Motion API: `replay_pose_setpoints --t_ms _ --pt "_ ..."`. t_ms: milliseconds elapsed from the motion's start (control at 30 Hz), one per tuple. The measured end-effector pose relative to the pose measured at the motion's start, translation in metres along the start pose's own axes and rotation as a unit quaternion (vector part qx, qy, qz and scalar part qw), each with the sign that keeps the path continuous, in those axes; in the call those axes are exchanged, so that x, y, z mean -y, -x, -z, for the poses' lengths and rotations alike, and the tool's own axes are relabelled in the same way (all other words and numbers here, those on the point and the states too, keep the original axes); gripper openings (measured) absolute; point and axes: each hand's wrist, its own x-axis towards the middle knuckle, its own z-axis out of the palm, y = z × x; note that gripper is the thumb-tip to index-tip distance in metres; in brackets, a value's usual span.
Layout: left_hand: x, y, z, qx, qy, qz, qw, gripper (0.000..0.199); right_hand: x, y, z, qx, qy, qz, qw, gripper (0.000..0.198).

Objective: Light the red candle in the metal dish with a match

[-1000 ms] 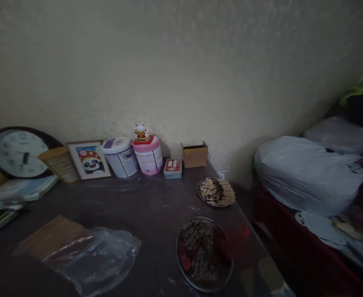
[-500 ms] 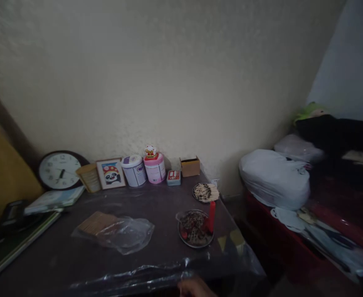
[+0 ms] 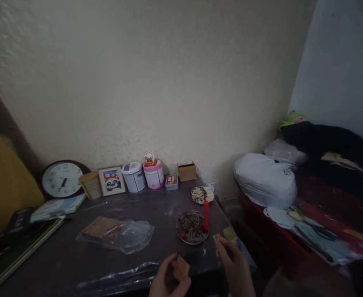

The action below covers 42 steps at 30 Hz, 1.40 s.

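My left hand (image 3: 166, 278) is at the table's front edge, its fingers closed around a small tan box (image 3: 181, 268) that looks like a matchbox. To its right, my right hand (image 3: 232, 260) is pinched at thumb and forefinger; a tiny pale tip shows there, too small to name. Just beyond both hands sits a round plate (image 3: 179, 236) holding dark burnt bits. A red candle (image 3: 206, 215) stands upright at this plate's right side. Farther back, another plate (image 3: 192, 200) bears many matchsticks (image 3: 202, 194), some with dark ends.
A clear plastic bag (image 3: 135, 235) with brown card pieces (image 3: 101, 227) lies left of centre. Along the wall stand a clock (image 3: 62, 179), a framed panda picture (image 3: 111, 180), two tins (image 3: 153, 174) and an open carton (image 3: 187, 172). White bags (image 3: 265, 179) lie on the right.
Both hands have come up into view at the table's front, the left with the small box. Before, only part of one hand showed at the bottom edge. The view has shifted slightly.
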Motion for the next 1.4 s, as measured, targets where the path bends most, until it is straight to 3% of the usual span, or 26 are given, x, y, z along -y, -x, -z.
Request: replay_pose_setpoints --t_ms 133,333,467,633,767,1067,1233,1400 --pt "-0.018 -0.005 0.007 -0.076 0.003 0.026 0.997 0.051 -0.005 -0.004 -0.004 0.02 -0.028 -0.04 0.999 0.03" --pt "-0.037 -0.007 0.012 -0.012 0.128 0.161 0.978 0.044 0.001 0.001 -0.008 0.037 -0.027 -0.035 0.998 0.025" --pt "-0.028 -0.01 0.017 0.007 0.192 0.172 0.966 0.039 0.007 0.01 -0.009 0.045 -0.036 -0.02 0.998 0.026" --pt "-0.021 -0.011 0.019 0.057 0.202 0.18 0.961 0.03 0.016 0.017 -0.009 0.061 -0.043 -0.01 0.997 0.026" --pt "-0.022 -0.008 0.015 0.027 0.206 0.213 0.955 0.038 0.017 0.018 -0.009 0.075 -0.029 -0.01 0.997 0.026" --pt "-0.022 0.0 0.003 0.08 0.188 0.191 0.96 0.044 0.02 0.024 -0.012 0.1 -0.053 0.003 0.994 0.019" --pt "-0.021 0.002 0.001 0.11 0.176 0.184 0.961 0.044 0.022 0.032 -0.011 0.112 -0.007 0.054 0.992 0.015" --pt "-0.021 0.004 -0.001 0.127 0.147 0.181 0.964 0.045 0.028 0.04 -0.007 0.142 0.051 0.17 0.974 0.011"
